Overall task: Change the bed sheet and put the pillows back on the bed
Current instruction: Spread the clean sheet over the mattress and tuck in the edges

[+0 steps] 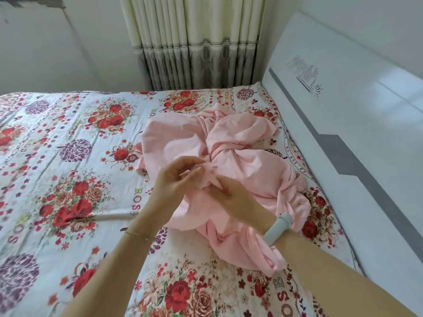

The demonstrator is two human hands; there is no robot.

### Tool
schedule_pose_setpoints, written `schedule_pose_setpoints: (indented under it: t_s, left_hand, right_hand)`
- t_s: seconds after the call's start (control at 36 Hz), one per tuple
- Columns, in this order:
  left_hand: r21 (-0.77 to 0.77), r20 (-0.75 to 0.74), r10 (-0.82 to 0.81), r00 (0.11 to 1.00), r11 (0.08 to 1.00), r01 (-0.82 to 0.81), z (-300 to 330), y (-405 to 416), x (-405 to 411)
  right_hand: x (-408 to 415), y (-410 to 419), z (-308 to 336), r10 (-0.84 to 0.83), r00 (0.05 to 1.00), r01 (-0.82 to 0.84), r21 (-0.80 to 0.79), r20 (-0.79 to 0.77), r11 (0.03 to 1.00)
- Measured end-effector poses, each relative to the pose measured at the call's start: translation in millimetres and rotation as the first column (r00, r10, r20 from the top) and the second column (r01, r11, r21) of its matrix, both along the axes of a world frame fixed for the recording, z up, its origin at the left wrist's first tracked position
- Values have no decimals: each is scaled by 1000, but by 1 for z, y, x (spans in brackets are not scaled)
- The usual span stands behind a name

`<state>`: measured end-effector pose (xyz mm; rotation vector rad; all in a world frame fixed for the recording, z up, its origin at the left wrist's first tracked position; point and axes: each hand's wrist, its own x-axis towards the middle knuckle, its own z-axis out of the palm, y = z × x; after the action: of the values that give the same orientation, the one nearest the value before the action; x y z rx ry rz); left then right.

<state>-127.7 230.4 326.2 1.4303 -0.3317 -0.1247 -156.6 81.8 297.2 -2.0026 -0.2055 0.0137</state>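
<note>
A crumpled pink sheet (pixel 240 152) lies bunched in a heap on the bed, near the headboard side. Under it the mattress is covered by a white floral sheet (pixel 75 156) with red roses and purple trees, spread flat. My left hand (pixel 176 177) pinches a fold of the pink sheet at the middle of the heap. My right hand (pixel 238 200) grips the same bunched fabric right beside it, fingers closed into the cloth. A pale band sits on my right wrist. No pillows are in view.
A white headboard (pixel 343 115) with a grey stripe runs along the right side of the bed. Pleated cream and grey curtains (pixel 194 46) hang behind the far edge. A white wall (pixel 57 53) stands at the back left.
</note>
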Motion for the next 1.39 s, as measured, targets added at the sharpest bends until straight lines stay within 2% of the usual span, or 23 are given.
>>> schedule_pose_setpoints:
  t_s: [0.06,0.19,0.25,0.31,0.36,0.44,0.5,0.56,0.64,0.69,0.75,0.78,0.81,0.83,0.89,0.94,1.0,1.08,1.17,1.22,1.28,1.33,1.39]
  left_hand:
    - [38,-1,-16,1000,999,16,-3,-1,-1]
    - [301,-55,-147,988,941,157,-49,-12,-4]
    - [384,-10,-128,992,915,122,-65,-28,-2]
    - [545,97,-60,993,838,-3,-74,-41,4]
    - [687,132,-61,989,725,-47,-83,-44,11]
    - [854,17,-191,982,514,85,-97,-32,19]
    - [904,-32,-272,962,403,144,-105,-17,23]
    - [923,-56,-326,944,343,173,-110,-6,23]
    - [935,-33,-329,944,324,145,-104,-1,18]
    - [904,31,-305,952,415,104,-95,-5,14]
    - [854,98,-296,950,515,72,-82,-12,10]
    - [818,132,-293,947,572,63,-74,-16,7]
    - [770,163,-284,945,636,59,-67,-19,4]
    - [714,183,-272,945,698,62,-59,-21,1]
    - [577,202,-235,951,813,79,-43,-20,-5]
    - [471,243,-176,954,881,42,-34,-13,-7]
    - [462,305,-140,942,887,-18,-30,-5,-6]
    - [613,322,-203,925,789,-40,-37,3,-1]
    - [732,205,-318,926,678,70,-58,-1,3]
    - [761,132,-367,921,633,143,-71,-9,5]
    - [752,46,-376,925,623,216,-83,-18,4]
    - [749,-15,-330,944,621,229,-88,-24,3]
    - [762,-8,-304,953,615,203,-89,-31,6]
  right_hand:
    - [4,-11,23,-70,995,67,48,65,997]
    - [2,-38,80,-139,988,131,109,68,985]
    - [0,-51,92,-194,975,181,119,106,976]
    - [-1,-67,100,-324,927,301,139,191,944]
    - [3,-91,101,-537,812,494,223,228,841]
    - [4,-134,102,-821,565,718,440,85,539]
    - [1,-159,101,-913,406,821,422,42,385]
    - [-5,-175,91,-937,344,884,316,58,344]
    - [-9,-168,75,-894,429,876,184,126,446]
    - [-7,-150,66,-793,581,779,156,185,607]
    - [-8,-123,56,-546,819,546,56,178,836]
    - [-10,-108,48,-358,926,360,6,121,933]
    - [-13,-94,42,-176,984,178,-64,39,982]
    - [-15,-81,34,-32,999,27,-157,-31,987]
    - [-16,-61,17,109,988,-141,-345,-109,928]
    - [-14,-49,6,103,988,-145,-469,-115,871]
    - [-9,-46,0,85,995,-98,-489,-48,867]
    - [1,-54,15,53,999,-47,-300,11,953]
    - [11,-61,54,-46,996,54,-114,76,992]
    - [18,-70,77,-190,970,190,14,150,982]
    - [23,-85,98,-395,903,350,240,171,905]
    - [29,-109,112,-563,823,467,475,76,746]
    - [27,-129,120,-670,742,537,590,10,603]
